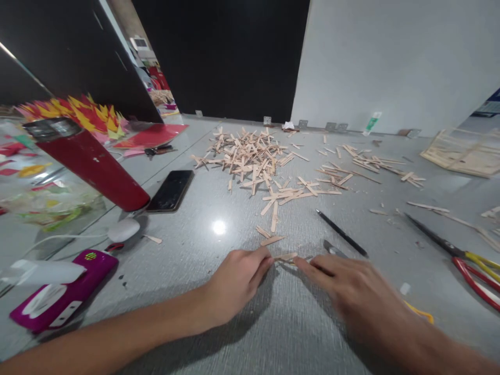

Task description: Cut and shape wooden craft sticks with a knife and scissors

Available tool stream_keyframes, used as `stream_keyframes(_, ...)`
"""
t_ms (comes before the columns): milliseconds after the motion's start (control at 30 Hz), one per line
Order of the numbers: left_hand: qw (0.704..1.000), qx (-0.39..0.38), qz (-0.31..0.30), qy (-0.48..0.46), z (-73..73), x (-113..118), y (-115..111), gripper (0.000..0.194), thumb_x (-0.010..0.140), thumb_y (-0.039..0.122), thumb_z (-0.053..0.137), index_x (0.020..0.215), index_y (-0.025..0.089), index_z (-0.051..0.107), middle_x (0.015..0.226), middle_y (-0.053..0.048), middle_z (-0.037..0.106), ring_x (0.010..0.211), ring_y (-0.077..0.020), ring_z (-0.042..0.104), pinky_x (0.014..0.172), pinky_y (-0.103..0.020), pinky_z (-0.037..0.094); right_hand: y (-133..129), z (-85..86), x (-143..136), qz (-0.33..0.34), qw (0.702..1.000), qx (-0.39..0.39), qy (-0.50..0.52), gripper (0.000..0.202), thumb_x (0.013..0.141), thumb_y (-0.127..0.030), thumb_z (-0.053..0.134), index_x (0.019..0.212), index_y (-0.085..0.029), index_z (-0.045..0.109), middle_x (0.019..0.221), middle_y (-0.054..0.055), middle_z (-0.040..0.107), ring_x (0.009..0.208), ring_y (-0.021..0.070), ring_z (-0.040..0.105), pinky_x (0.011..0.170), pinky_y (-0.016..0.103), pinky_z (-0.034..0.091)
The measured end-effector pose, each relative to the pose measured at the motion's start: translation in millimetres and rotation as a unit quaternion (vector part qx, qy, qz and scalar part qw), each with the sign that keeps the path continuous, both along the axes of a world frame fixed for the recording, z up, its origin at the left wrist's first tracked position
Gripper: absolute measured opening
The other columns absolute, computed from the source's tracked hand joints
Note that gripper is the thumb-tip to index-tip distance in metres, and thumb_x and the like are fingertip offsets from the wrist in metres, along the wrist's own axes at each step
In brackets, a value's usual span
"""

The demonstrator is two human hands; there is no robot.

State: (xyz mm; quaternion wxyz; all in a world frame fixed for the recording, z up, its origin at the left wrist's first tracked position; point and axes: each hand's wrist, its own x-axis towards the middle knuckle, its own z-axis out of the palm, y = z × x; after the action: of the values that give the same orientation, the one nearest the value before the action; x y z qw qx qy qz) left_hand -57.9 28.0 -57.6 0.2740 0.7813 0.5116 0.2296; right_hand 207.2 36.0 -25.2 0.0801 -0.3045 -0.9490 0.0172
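A short piece of wooden craft stick (286, 257) spans the gap between my hands, low over the table. My left hand (239, 281) pinches its left end between thumb and fingers. On its right end is the index fingertip of my right hand (353, 289), whose other fingers are curled in and partly hidden. A grey blade-like tip (333, 249) shows just behind the right hand; whether that hand holds it, I cannot tell. Two loose stick pieces (272, 240) lie just beyond my fingers, and a black pencil or pen (341, 233) lies beyond the right hand.
A large heap of craft sticks (250, 153) lies at the back, with scattered sticks to its right. Scissors (449, 247) are at the right, below a wooden stick frame (463, 153). On the left are a phone (172, 191), a red flask (89, 164) and a purple power strip (66, 291).
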Motion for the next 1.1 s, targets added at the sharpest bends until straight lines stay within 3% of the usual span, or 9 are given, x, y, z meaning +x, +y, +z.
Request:
stream_keyframes(100,1.0,0.004,0.002,0.008,-0.2,0.6,-0.6,0.03,0.111,0.02,0.046,0.087,0.02,0.065,0.062,0.003,0.06,0.05,-0.0149,0.053,0.056,-0.026,0.037,4.3,6.4,-4.5,-0.049,0.986,-0.155,0.042,0.073,0.089,0.007,0.05,0.153,-0.025,0.063,0.103,0.002,0.079,0.08,0.0205,0.076,0.07,0.033,0.055)
stream_keyframes(200,1.0,0.008,-0.002,0.015,-0.8,0.7,-1.6,0.03,0.112,0.02,0.046,0.088,0.02,0.065,0.062,0.003,0.061,0.051,-0.015,0.054,0.056,-0.026,0.037,1.8,15.0,-14.4,-0.108,0.909,-0.372,0.154,0.038,0.107,-0.01,0.051,0.127,-0.028,0.078,0.101,-0.001,0.079,0.089,0.0157,0.073,0.086,0.029,0.053)
stream_keyframes(333,0.999,0.019,-0.018,0.02,-3.9,-0.5,-2.4,0.031,0.112,0.02,0.046,0.089,0.02,0.066,0.063,0.002,0.063,0.051,-0.0153,0.056,0.055,-0.026,0.039,0.1,22.8,-27.3,-0.259,0.756,-0.582,0.149,0.036,0.109,-0.037,0.057,0.08,-0.021,0.069,0.055,-0.007,0.052,0.042,0.0094,0.037,0.042,0.022,0.03)
stream_keyframes(433,0.999,0.036,-0.031,0.021,-7.5,-1.0,-3.1,0.031,0.112,0.02,0.045,0.09,0.02,0.067,0.065,0.001,0.066,0.052,-0.0158,0.058,0.055,-0.026,0.039,-0.4,20.6,-35.5,-0.297,0.703,-0.632,0.134,0.049,0.111,-0.05,0.05,0.069,-0.025,0.057,0.039,-0.012,0.035,0.032,0.0088,0.024,0.033,0.021,0.02)
stream_keyframes(567,0.997,0.059,-0.037,0.022,-10.6,-0.6,-4.1,0.034,0.114,0.021,0.042,0.091,0.019,0.067,0.064,0.001,0.066,0.051,-0.0152,0.057,0.054,-0.026,0.038,-1.2,8.9,-41.2,-0.273,0.742,-0.595,0.144,0.054,0.112,-0.048,0.049,0.064,-0.024,0.058,0.042,-0.009,0.04,0.034,0.0084,0.032,0.036,0.021,0.022)
stream_keyframes(700,0.996,0.076,-0.04,0.019,-11.4,0.0,-5.3,0.038,0.117,0.022,0.038,0.091,0.02,0.065,0.064,0.001,0.066,0.05,-0.0147,0.057,0.054,-0.026,0.037,-1.9,4.8,-37.7,-0.231,0.824,-0.501,0.129,0.055,0.114,-0.04,0.048,0.062,-0.023,0.057,0.047,-0.006,0.045,0.043,0.0103,0.042,0.044,0.024,0.03)
stream_keyframes(900,0.994,0.086,-0.059,0.014,-11.7,-0.6,-8.6,0.036,0.119,0.026,0.037,0.095,0.021,0.064,0.068,0.001,0.068,0.053,-0.0152,0.06,0.055,-0.026,0.04,-19.0,4.7,-28.7,-0.122,0.981,-0.15,-0.001,0.029,0.1,-0.004,0.052,0.098,-0.016,0.079,0.074,0.005,0.078,0.055,0.0198,0.07,0.053,0.032,0.049)
stream_keyframes(1000,0.995,0.081,-0.064,0.011,-12.3,-0.7,-9.0,0.037,0.119,0.025,0.037,0.093,0.021,0.063,0.067,0.002,0.067,0.053,-0.0148,0.059,0.056,-0.025,0.042,-30.7,0.2,-29.9,-0.052,0.996,0.031,-0.063,0.06,0.071,0.008,0.055,0.125,0.004,0.079,0.076,0.013,0.08,0.047,0.0243,0.071,0.042,0.033,0.05)
stream_keyframes(1100,0.995,0.071,-0.065,0.004,-12.9,-0.7,-8.8,0.036,0.118,0.024,0.037,0.091,0.021,0.061,0.069,0.001,0.067,0.054,-0.015,0.059,0.058,-0.026,0.045,-35.1,-1.6,-35.5,-0.017,0.987,0.139,-0.083,0.064,0.06,0.005,0.056,0.118,0.009,0.081,0.071,0.014,0.079,0.042,0.0214,0.067,0.037,0.029,0.052)
